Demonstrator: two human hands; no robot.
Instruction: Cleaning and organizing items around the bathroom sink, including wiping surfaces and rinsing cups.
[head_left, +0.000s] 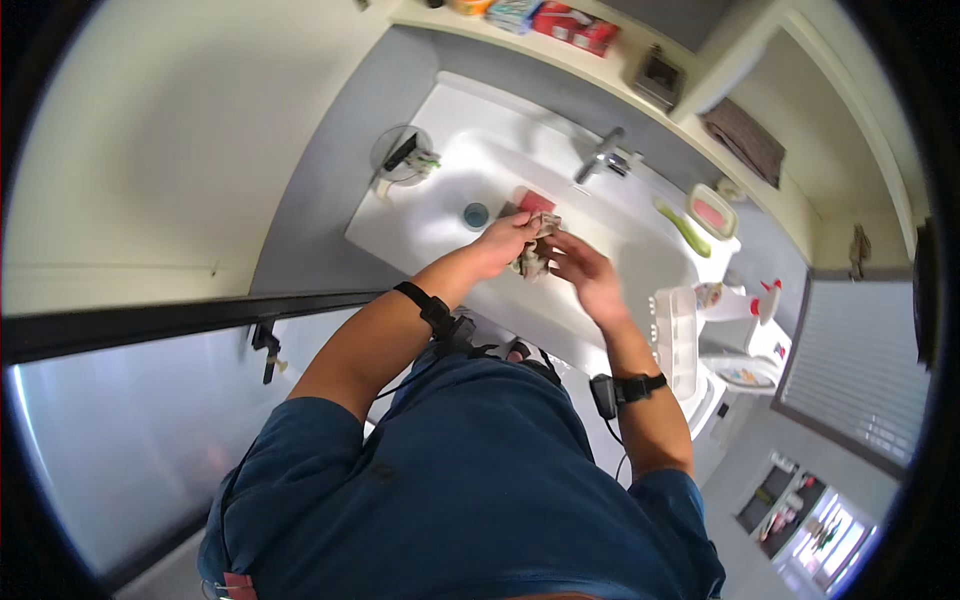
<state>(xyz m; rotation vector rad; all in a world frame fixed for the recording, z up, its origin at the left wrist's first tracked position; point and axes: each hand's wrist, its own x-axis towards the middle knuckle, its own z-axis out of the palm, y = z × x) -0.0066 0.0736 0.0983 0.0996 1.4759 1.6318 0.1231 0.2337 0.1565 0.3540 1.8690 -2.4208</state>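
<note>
Over the white washbasin (480, 154), my left hand (504, 244) pinches a crumpled, pale cloth (532, 261) with dark patches. My right hand (589, 274) is at the cloth's right side, its fingertips at the fabric and its fingers bent and slightly apart. Blur hides whether those fingers grip it. Just beyond the hands, a red sponge-like block (536, 201) lies in the basin, with a darker grey piece partly hidden beside it. A small blue-grey round cup or drain piece (475, 216) is left of my left hand.
A chrome faucet (600, 157) rises at the basin's back. On the right rim are a green-handled brush (682, 227) and a soap dish (712, 212) with pink soap. A clear divided tray (677, 341) stands near my right forearm. At left is a round glass holder (401, 154).
</note>
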